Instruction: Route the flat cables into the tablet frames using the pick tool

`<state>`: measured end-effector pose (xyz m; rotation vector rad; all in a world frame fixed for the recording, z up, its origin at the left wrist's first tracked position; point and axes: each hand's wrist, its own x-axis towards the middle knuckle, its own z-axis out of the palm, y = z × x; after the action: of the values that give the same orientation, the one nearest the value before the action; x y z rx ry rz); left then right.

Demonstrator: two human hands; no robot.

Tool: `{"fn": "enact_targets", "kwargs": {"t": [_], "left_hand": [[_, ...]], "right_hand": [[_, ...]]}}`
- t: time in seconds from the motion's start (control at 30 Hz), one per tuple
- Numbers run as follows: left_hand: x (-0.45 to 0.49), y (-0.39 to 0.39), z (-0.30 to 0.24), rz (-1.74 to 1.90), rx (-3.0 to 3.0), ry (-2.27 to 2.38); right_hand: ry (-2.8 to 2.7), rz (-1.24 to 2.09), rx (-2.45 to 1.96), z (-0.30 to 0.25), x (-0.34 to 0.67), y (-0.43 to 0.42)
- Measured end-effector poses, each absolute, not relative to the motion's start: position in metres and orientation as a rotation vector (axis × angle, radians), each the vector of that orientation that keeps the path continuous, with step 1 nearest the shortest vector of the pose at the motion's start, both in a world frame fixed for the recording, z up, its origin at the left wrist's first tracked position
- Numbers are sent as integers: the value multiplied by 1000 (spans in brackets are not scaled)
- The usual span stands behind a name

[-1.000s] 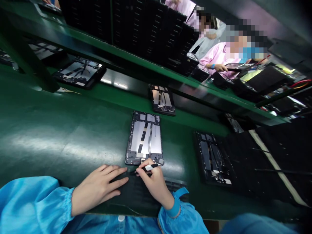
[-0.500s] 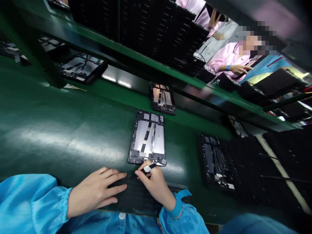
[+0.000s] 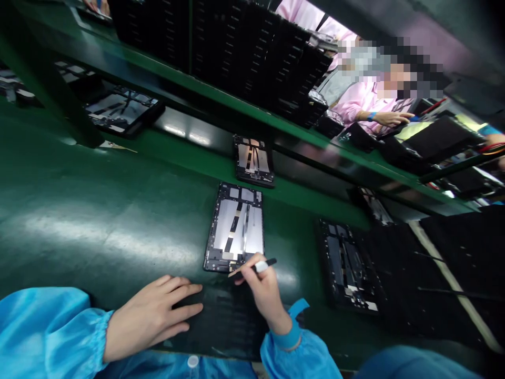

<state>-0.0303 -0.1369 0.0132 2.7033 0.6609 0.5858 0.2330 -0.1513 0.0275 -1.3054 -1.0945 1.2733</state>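
An opened tablet chassis (image 3: 235,227) with silver plates and flat cables lies on the green bench in front of me. My right hand (image 3: 263,292) is closed round a black tool with a white band (image 3: 254,268); its tip rests at the chassis's near edge. My left hand (image 3: 152,316) lies flat with fingers stretched out on a black ribbed mat (image 3: 221,321), holding nothing. Both arms wear blue sleeves, and a blue strap circles my right wrist.
A second open chassis (image 3: 347,266) lies to the right, another (image 3: 253,161) beyond on the belt, one more (image 3: 118,111) at far left. Black trays (image 3: 244,47) line the green shelf above. People in pink coats (image 3: 366,100) work across the line.
My right hand has shifted right along the chassis's near edge, and the tool now points left with its tail out to the right. The left hand has stayed on the mat.
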Motion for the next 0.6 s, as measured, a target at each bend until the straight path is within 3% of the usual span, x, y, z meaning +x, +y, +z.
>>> {"fn": "enact_targets", "kwargs": {"t": [0.3,0.6], "left_hand": [[-8,-88,22,804,2890,578],[-10,-89,18,820,2868,580]], "right_hand": [[-1189,1712,-1422,46,241,-81],[-1188,1743,-1431,39,236,-82]]}}
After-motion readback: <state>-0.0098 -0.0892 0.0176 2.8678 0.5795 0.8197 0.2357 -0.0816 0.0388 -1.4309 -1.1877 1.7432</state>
